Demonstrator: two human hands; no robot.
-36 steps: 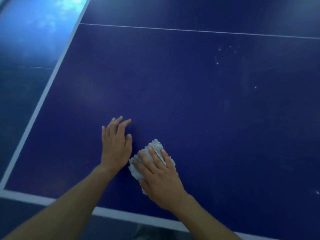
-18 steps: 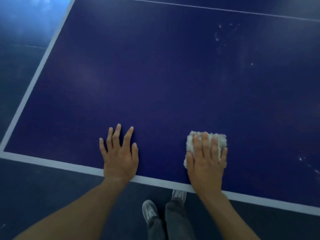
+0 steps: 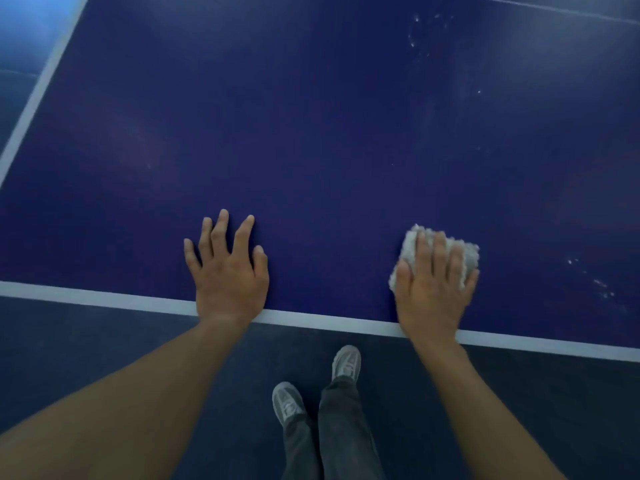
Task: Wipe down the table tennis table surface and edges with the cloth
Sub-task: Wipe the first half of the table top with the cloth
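Left hand (image 3: 228,271): rested flat on table (image 3: 311,133), fingers spread, holding nothing. Cloth (image 3: 469,252): lay on the surface beside the near edge, pressed under right hand (image 3: 433,289), fingers straight. White specks (image 3: 601,285): lay further right; wiping judged partial, edges likely outstanding.

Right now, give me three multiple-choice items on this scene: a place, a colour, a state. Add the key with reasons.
1. The cloth lies: A on the floor; B under the right hand; C over a shoe.
2. The line along the table edge is: A white; B red; C yellow.
3. The left hand is: A in a fist; B holding a bottle; C flat on the table, fingers spread.
Key: B, its fingers press it; A, pale stripe borders the blue top; C, straight fingers rest there.
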